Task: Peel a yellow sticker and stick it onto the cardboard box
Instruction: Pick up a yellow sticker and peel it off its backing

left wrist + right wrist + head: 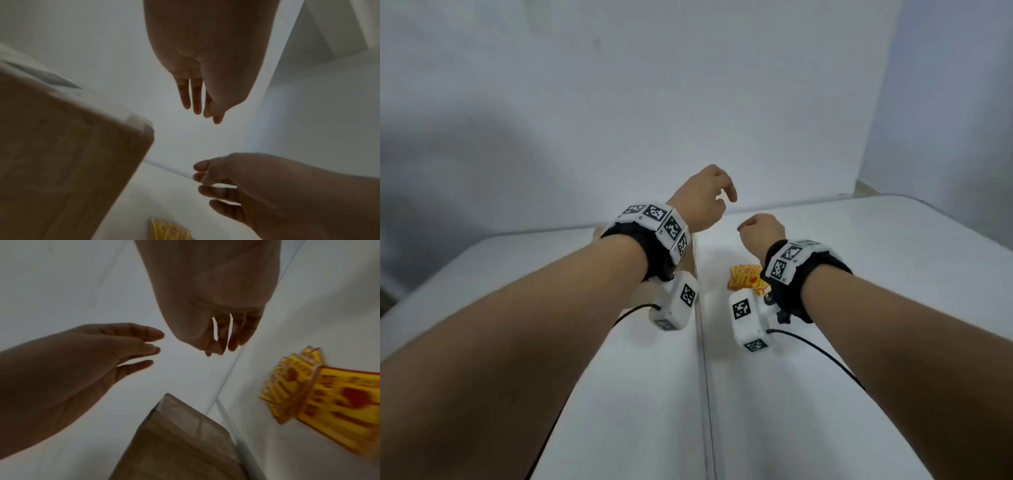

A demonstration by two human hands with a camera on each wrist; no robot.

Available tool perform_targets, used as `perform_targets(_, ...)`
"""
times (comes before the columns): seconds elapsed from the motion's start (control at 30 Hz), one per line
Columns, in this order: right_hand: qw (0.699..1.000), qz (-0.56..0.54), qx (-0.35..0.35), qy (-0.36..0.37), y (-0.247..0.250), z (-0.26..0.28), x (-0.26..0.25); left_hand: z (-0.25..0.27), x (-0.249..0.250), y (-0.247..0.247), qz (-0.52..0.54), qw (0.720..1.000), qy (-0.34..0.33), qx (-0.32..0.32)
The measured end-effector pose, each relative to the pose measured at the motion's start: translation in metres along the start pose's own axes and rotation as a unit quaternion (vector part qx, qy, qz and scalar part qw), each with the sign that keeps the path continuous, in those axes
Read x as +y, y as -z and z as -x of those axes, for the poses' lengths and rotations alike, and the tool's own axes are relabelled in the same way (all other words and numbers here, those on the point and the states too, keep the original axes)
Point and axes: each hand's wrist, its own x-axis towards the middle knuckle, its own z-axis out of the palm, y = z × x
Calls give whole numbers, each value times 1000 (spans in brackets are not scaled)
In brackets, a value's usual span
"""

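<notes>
Left hand (pixel 700 197): raised above the white table (pixel 893 274), fingers loosely extended, holding nothing.
Cardboard box (pixel 61 154): on the table under the left wrist.
Right hand (pixel 760 228): raised near the left, not touching, fingers loosely curled, empty.
Yellow stickers (pixel 744 277): stacked on the table beneath the right wrist.

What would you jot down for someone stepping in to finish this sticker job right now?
Left hand: raised above the table, fingers relaxed, holding nothing.
Right hand: also raised, fingers loosely curled, nothing seen in them.
Yellow stickers: a small stack lying on the white table, under the right wrist.
Cardboard box: stands on the table under the left wrist, mostly hidden from the head view.
Done: nothing visible; no sticker shows on the box faces in view.
Left: pick a sticker, peel it, press it onto the box.
</notes>
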Motion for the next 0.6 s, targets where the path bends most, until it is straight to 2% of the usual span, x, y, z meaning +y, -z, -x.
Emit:
perform_targets(0.1,999,31,-18,-30,7,18,18,18,15,0,25,998,-26,47)
perform_targets(0.23,990,103,-63,-73,7,36,46,34,27,-7,58,996,-47,42)
perform_targets(0.3,989,104,-65,-86,6,40,54,37,29,-10,87,994,-44,45)
perform_targets(0.37,986,120,-77,-85,5,42,58,42,30,-13,140,989,-15,44)
perform_targets(0.47,979,156,-100,-89,2,49,57,53,28,-16,234,970,60,-7)
perform_targets(0.6,979,157,-111,-64,-1,51,59,71,20,-26,288,951,88,-73)
